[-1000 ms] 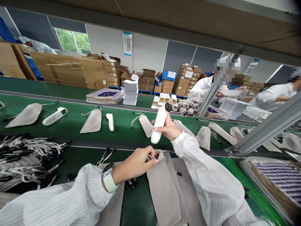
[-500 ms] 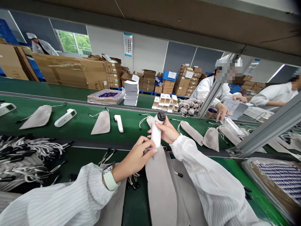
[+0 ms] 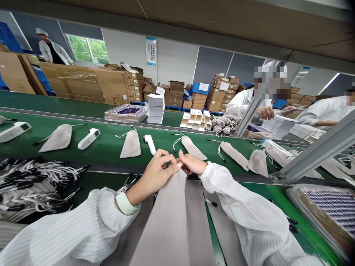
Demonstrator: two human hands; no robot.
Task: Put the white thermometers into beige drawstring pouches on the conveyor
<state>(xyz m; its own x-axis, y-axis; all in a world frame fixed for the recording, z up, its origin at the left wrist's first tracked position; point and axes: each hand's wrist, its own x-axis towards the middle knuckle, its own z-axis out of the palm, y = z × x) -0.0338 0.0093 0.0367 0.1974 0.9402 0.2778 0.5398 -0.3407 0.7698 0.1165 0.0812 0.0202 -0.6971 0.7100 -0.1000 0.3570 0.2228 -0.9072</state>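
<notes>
A grey drawstring pouch (image 3: 169, 218) hangs lengthwise in front of me with its mouth at the top. My left hand (image 3: 161, 171) pinches that mouth between thumb and fingers. Meeting it from the other side, my right hand (image 3: 194, 164) is closed at the pouch's upper edge, thumb up, its fingertips partly hidden. No white device shows between my hands; the pouch's inside is out of sight. Beneath lie more flat grey pouches (image 3: 195, 214). On the belt just beyond are a white handheld device (image 3: 150, 144) with a dark tip and a filled-looking pouch (image 3: 193, 147).
Along the green belt (image 3: 111, 147) lie more pouches and white devices. A heap of corded pouches (image 3: 30, 184) is at left, a plastic-wrapped tray (image 3: 330, 210) at right. A slanted metal post (image 3: 313, 147) stands right. Co-workers in white are across the line.
The white device in my right hand has gone from sight at the pouch's mouth. My right hand has come down beside my left. Items on the belt have shifted right.
</notes>
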